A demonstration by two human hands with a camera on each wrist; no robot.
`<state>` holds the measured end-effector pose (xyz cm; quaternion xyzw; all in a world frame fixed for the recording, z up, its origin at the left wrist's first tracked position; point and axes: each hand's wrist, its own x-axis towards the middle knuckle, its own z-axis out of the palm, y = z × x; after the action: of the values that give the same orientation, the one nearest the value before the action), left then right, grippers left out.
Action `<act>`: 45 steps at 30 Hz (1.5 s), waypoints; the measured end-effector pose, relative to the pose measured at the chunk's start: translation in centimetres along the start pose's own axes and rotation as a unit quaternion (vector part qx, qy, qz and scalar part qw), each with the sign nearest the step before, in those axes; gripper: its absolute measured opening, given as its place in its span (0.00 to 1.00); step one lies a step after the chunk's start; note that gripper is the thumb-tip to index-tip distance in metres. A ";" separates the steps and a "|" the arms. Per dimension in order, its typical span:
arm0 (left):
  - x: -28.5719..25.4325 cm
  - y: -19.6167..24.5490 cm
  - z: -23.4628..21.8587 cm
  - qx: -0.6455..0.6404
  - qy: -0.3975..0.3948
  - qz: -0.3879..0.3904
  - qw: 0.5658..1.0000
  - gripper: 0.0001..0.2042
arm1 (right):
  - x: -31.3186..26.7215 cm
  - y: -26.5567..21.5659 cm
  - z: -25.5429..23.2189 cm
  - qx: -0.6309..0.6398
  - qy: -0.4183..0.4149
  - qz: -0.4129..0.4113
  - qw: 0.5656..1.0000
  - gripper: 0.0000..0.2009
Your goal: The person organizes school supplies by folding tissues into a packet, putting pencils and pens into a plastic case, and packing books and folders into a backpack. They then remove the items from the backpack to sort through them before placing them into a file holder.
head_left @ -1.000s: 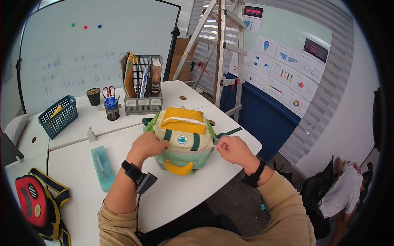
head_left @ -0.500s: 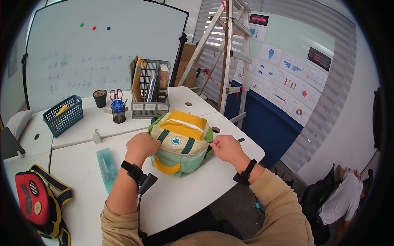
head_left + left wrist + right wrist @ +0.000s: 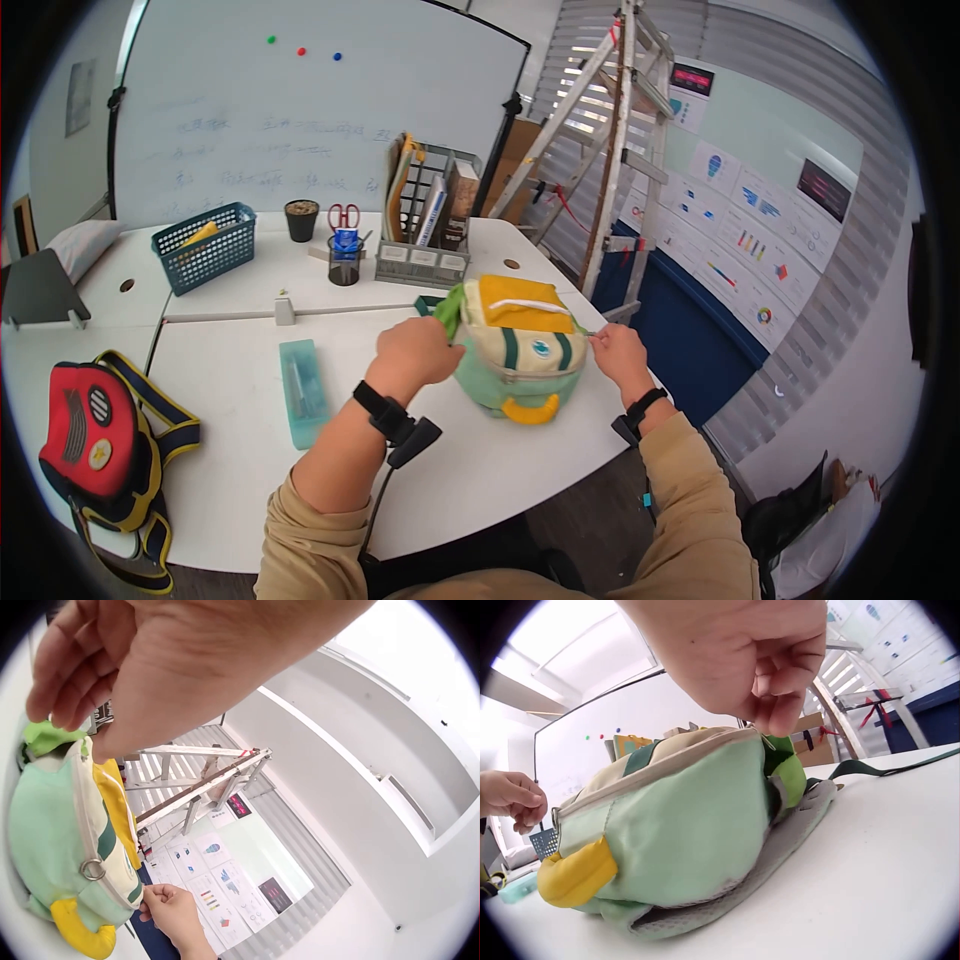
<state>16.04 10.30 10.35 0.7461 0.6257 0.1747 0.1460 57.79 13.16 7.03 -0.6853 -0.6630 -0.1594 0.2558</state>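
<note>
A small backpack (image 3: 520, 360) in mint green, cream and yellow rests on the white table, its yellow handle (image 3: 577, 874) toward me. My right hand (image 3: 622, 355) is at the bag's right upper corner, pinching the zipper pull (image 3: 768, 742) at the end of the zipper (image 3: 660, 769). Beside the left side of the bag is my left hand (image 3: 418, 352), its fingers loosely bent around nothing. In the left wrist view, its fingertips hover close to the bright green side part (image 3: 52, 736). A metal ring (image 3: 92, 869) hangs along the zipper edge.
A teal pencil case (image 3: 304, 393) lies left of my left arm, with a red backpack (image 3: 95, 430) farther left. Behind stand a perforated basket (image 3: 205, 250), a plant pot (image 3: 301, 220), a pen holder (image 3: 344, 262) and a file rack (image 3: 425, 262). A ladder (image 3: 610, 170) stands beyond the table.
The head view has swung left, so everything appears farther right. My left hand has come away from the bag's zipper edge. The bag has turned slightly; the right hand stays at its corner.
</note>
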 end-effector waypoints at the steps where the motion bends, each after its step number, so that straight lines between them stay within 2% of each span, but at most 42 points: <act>1: -0.1 0.2 -0.1 -0.001 0.001 0.002 1.000 0.24 | 0.2 0.0 0.1 0.038 -0.002 0.031 0.999 0.10; 3: -0.4 0.5 -0.4 -0.004 -0.003 0.008 1.000 0.26 | 0.2 -0.3 0.3 0.112 -0.009 0.096 0.989 0.09; 7: -0.7 0.8 -0.5 -0.002 -0.001 0.011 1.000 0.26 | -1.9 -6.1 -3.5 0.242 -0.004 0.049 0.969 0.07; 12: -1.0 0.8 -0.3 0.011 -0.010 0.004 1.000 0.26 | -4.7 -12.2 -4.4 0.372 -0.036 -0.001 0.928 0.05; 14: -0.8 0.6 0.1 0.011 0.010 0.013 1.000 0.26 | -6.0 -14.8 -4.7 0.426 -0.088 -0.011 0.900 0.05; 17: -2.1 0.0 -1.9 -0.003 -0.001 -0.006 1.000 0.24 | -7.6 -18.5 -4.1 0.468 -0.161 -0.035 0.868 0.07; 18: -1.6 -1.5 -1.6 0.003 -0.001 -0.019 1.000 0.28 | -7.7 -19.8 -4.2 0.485 -0.198 -0.030 0.851 0.07; 20: -2.0 -4.5 -1.9 0.010 0.027 -0.049 0.998 0.30 | -8.2 -22.2 -4.5 0.518 -0.274 -0.018 0.810 0.07; 21: -2.5 -6.2 -2.0 0.012 0.040 -0.066 0.997 0.30 | -8.3 -23.2 -4.0 0.520 -0.277 -0.036 0.807 0.08; 23: -4.4 -10.3 -1.4 0.021 0.119 -0.066 0.990 0.30 | -8.4 -25.0 -2.6 0.522 -0.288 -0.074 0.799 0.09; 24: -5.2 -12.3 -0.9 0.043 0.141 -0.094 0.985 0.33 | -8.3 -25.9 -2.0 0.531 -0.303 -0.076 0.788 0.09; 27: -8.5 -15.7 -0.3 0.122 0.161 -0.154 0.967 0.41 | -6.8 -28.8 2.1 0.575 -0.347 -0.059 0.739 0.11; 28: -9.1 -17.2 0.4 0.109 0.148 -0.161 0.970 0.48 | -6.3 -29.9 3.3 0.590 -0.364 -0.044 0.720 0.12; 30: -10.2 -18.6 2.3 0.103 0.139 -0.175 0.969 0.50 | -5.3 -32.0 5.6 0.614 -0.394 -0.013 0.684 0.15; 32: -10.6 -19.3 3.5 0.094 0.127 -0.188 0.969 0.52 | -4.9 -33.9 8.2 0.618 -0.421 0.006 0.664 0.17; 35: -10.9 -19.6 4.2 0.027 0.136 -0.150 0.979 0.48 | -5.3 -36.3 11.7 0.618 -0.459 0.037 0.637 0.19; 38: -11.0 -17.7 3.7 0.015 0.154 -0.170 0.973 0.43 | -6.6 -37.3 14.9 0.624 -0.486 0.047 0.611 0.18; 41: -10.8 -17.4 3.9 -0.001 0.184 -0.165 0.969 0.44 | -7.0 -37.1 15.5 0.638 -0.491 0.033 0.592 0.18; 45: -10.6 -18.8 4.6 -0.047 0.225 -0.115 0.966 0.46 | -7.5 -36.2 15.8 0.664 -0.465 0.014 0.585 0.21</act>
<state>-0.15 3.16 -2.76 0.6029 0.7152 0.3493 0.0551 19.46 15.51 -5.05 -0.3151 -0.6032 0.6694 0.2982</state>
